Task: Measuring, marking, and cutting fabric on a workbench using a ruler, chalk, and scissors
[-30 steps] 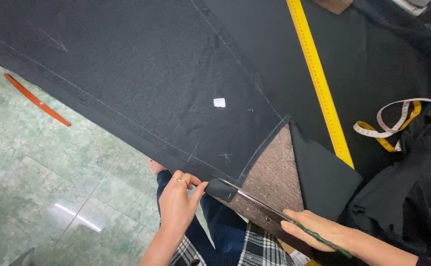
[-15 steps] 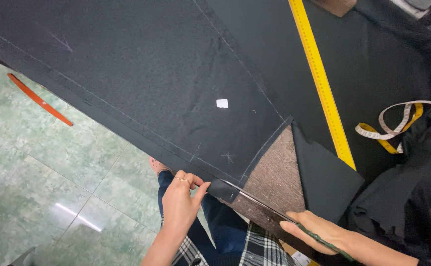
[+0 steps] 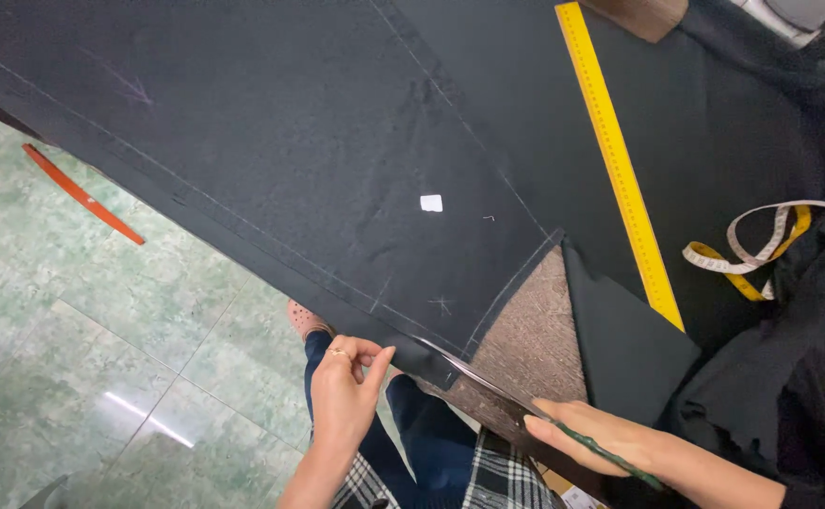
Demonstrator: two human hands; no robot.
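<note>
The dark cloth [image 3: 318, 160] covers most of the tabletop [image 3: 535, 330], which shows bare only as a brown wedge at 5 o'clock; pale chalk lines run across the cloth, one long line parallel to the lower-left edge, another slanting down from 12 o'clock to meet it near a chalk cross, and the cloth hangs slightly over the tabletop's edge above the green tiled floor [image 3: 101, 339]. A yellow ruler [image 3: 620, 170] lies slantwise at 2 o'clock, a coiled tape measure [image 3: 761, 245] at 3 o'clock, an orange strip [image 3: 82, 193] on the floor at 9 o'clock, and a small white scrap [image 3: 431, 203] sits on the cloth near centre. The right hand [image 3: 601, 438] is clamped on the scissors [image 3: 497, 391], blades pointing up-left into the cloth's corner. The left hand [image 3: 346, 396], fingers together, pinches the hanging edge just beside the blade tips. To cut well, I judge, the left hand should keep that edge taut and flat, the blades should follow the chalk line closely, and fingers should stay clear of the tips.
</note>
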